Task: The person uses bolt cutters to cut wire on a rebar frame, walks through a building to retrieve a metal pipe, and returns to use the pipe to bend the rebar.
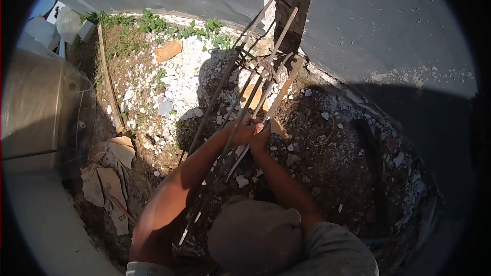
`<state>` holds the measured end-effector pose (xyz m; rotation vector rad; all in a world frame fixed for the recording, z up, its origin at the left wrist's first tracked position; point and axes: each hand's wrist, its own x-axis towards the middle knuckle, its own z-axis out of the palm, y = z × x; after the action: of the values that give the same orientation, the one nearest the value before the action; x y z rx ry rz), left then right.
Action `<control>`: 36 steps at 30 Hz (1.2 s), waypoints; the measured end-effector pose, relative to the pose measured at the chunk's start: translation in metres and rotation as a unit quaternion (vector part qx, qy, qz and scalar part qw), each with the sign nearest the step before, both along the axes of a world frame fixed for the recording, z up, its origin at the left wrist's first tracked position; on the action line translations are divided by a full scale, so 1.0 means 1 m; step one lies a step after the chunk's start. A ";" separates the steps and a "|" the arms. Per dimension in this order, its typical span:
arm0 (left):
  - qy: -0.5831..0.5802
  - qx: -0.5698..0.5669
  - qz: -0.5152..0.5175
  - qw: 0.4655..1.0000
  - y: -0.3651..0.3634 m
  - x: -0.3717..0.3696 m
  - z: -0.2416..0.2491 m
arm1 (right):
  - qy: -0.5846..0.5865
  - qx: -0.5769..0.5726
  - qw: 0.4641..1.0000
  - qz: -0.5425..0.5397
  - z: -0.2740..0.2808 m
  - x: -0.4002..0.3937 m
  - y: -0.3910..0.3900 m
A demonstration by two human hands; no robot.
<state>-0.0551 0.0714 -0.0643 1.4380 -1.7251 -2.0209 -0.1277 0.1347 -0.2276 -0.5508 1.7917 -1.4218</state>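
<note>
Nearest the lens, a grey cap [254,235] is seen from above. Beyond the cap, the rebar cage [250,87] is gripped by both hands, left hand [243,132] and right hand [261,135] touching, each grip closed around the bars. Its long axis is run from the cap up toward the concrete post [294,5]. Rubble [184,76] is spread left of the cage.
</note>
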 end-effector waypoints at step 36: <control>-0.038 0.017 -0.050 0.998 -0.005 0.001 0.021 | 0.122 0.019 0.991 0.047 -0.021 -0.006 -0.002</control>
<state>-0.0546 0.0660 -0.0429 1.4869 -1.8365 -2.0799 -0.1338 0.1324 -0.2483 -0.8084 1.9512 -1.2991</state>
